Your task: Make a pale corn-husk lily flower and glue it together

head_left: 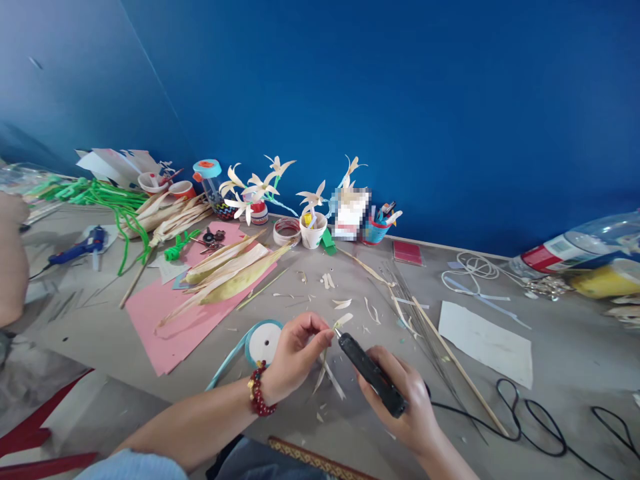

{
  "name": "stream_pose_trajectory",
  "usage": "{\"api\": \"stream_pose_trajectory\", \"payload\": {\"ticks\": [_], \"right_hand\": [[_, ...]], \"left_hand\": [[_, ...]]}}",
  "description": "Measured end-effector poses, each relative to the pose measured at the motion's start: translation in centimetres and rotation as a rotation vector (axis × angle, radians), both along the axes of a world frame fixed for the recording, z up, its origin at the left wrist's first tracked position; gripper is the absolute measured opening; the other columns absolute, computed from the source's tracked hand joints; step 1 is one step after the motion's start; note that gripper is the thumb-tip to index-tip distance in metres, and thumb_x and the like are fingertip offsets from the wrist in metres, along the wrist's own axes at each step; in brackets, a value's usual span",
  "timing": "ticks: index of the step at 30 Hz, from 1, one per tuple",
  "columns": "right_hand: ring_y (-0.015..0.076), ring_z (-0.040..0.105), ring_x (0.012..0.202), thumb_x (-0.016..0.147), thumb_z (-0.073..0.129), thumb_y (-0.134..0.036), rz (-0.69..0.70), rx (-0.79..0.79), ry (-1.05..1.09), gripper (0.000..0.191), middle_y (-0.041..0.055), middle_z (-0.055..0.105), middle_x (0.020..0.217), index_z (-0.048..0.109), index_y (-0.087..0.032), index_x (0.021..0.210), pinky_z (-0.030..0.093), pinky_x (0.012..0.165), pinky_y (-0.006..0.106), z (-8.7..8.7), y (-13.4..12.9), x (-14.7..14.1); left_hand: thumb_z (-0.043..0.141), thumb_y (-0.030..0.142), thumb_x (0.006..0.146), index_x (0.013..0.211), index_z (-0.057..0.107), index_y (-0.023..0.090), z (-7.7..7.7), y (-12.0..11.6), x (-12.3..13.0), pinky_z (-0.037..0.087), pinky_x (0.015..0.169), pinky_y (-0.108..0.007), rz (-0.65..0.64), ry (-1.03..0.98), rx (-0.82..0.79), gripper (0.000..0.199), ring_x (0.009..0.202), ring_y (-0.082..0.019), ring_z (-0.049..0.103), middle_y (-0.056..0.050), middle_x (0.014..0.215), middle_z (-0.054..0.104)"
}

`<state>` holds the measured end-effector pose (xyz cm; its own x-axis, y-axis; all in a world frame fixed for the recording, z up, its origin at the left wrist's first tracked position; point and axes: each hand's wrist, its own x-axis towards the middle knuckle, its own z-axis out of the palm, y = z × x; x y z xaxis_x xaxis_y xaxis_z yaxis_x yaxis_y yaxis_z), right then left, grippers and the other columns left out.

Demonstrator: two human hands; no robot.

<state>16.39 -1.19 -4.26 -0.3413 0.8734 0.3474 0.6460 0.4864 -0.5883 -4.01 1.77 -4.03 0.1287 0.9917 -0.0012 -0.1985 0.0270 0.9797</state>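
My left hand (303,347), with a beaded bracelet at the wrist, is closed in a pinch on a small corn husk flower piece. Pale petals (343,321) show past the fingertips, and narrow strips (331,377) hang below them. My right hand (400,393) wraps around a black hot glue gun (373,373). The gun's metal nozzle meets the piece at my left fingertips; whether glue is coming out is too small to see. Beside my left wrist lies a spool of light blue ribbon (264,341). Husk scraps (343,304) are scattered just beyond both hands.
Dried corn husks (235,277) rest on pink paper (165,333). Husk flowers in cups (313,233) stand along the blue wall. Wires and a wooden stick (460,367), white paper (485,340) and a black cord (545,427) lie right. A blue glue gun (75,250) and another person's arm (11,260) are left.
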Motion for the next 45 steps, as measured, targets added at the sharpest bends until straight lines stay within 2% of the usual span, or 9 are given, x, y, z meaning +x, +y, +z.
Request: {"api": "stream_pose_trajectory", "payload": {"ticks": [21,24,28,31,35,38,42,45], "right_hand": [[0.0169,0.054,0.054,0.086,0.053,-0.023,-0.002,-0.039,-0.021,0.009,-0.0024,0.054,0.063,0.045,-0.025,0.082,0.039,0.051,0.025,0.0,0.0,0.2],[0.0168,0.056,0.053,0.085,0.053,-0.021,-0.059,-0.015,-0.05,0.008,-0.0031,0.055,0.062,0.046,-0.025,0.084,0.039,0.05,0.024,0.5,-0.1,0.1],[0.0195,0.062,0.059,0.085,0.053,-0.021,-0.215,0.013,-0.178,0.009,-0.0006,0.06,0.069,0.046,-0.024,0.089,0.041,0.053,0.026,0.9,0.0,1.1],[0.0229,0.067,0.07,0.083,0.054,-0.022,-0.342,0.027,-0.29,0.019,0.0048,0.067,0.085,0.047,-0.023,0.101,0.048,0.059,0.029,0.6,-0.4,4.3],[0.0277,0.07,0.077,0.08,0.051,-0.022,-0.588,0.039,-0.484,0.028,0.0112,0.068,0.101,0.049,-0.021,0.108,0.053,0.06,0.034,0.0,-2.4,11.3],[0.029,0.071,0.073,0.083,0.049,-0.028,-0.706,-0.025,-0.64,0.025,0.0122,0.067,0.101,0.051,-0.022,0.107,0.053,0.057,0.036,-0.7,-4.1,16.7],[0.0303,0.071,0.075,0.083,0.045,-0.029,-0.663,-0.084,-0.69,0.026,0.0146,0.066,0.103,0.055,-0.021,0.105,0.055,0.066,0.042,-2.2,-5.2,22.2],[0.0327,0.07,0.091,0.078,0.049,-0.027,-0.554,-0.063,-0.658,0.031,0.0156,0.068,0.104,0.058,-0.02,0.107,0.055,0.081,0.045,-3.3,-5.1,24.9]], "left_hand": [[0.07,0.043,0.081,0.074,0.06,0.016,0.5,0.2,0.1,0.041,0.062,-0.024,0.018,-0.041,-0.053,0.03,0.064,-0.012,0.05,-0.001,0.069,0.058],[0.071,0.039,0.081,0.075,0.059,0.017,0.3,-0.1,-0.1,0.04,0.062,-0.023,0.034,-0.083,-0.062,0.026,0.064,-0.012,0.048,0.001,0.068,0.057],[0.07,0.035,0.083,0.077,0.06,0.018,-0.1,-0.1,-0.7,0.04,0.064,-0.023,0.067,-0.163,-0.065,0.021,0.066,-0.012,0.048,0.001,0.069,0.055],[0.07,0.036,0.083,0.075,0.059,0.018,0.1,0.3,-0.9,0.039,0.064,-0.024,0.045,-0.213,-0.055,0.022,0.067,-0.013,0.048,0.001,0.067,0.053],[0.071,0.037,0.082,0.072,0.058,0.018,0.7,0.4,-0.8,0.039,0.064,-0.026,0.031,-0.254,-0.067,0.025,0.066,-0.014,0.047,0.001,0.065,0.051],[0.072,0.037,0.081,0.072,0.058,0.018,0.8,0.3,-0.5,0.039,0.065,-0.026,0.03,-0.26,-0.084,0.025,0.066,-0.014,0.047,0.001,0.065,0.05],[0.071,0.037,0.082,0.073,0.059,0.018,0.4,0.0,-0.3,0.038,0.066,-0.026,0.033,-0.257,-0.075,0.024,0.068,-0.014,0.048,0.0,0.067,0.053],[0.07,0.036,0.084,0.073,0.059,0.018,-0.1,-0.2,-0.2,0.038,0.065,-0.025,0.034,-0.2,-0.05,0.023,0.067,-0.013,0.047,0.0,0.068,0.055]]}}
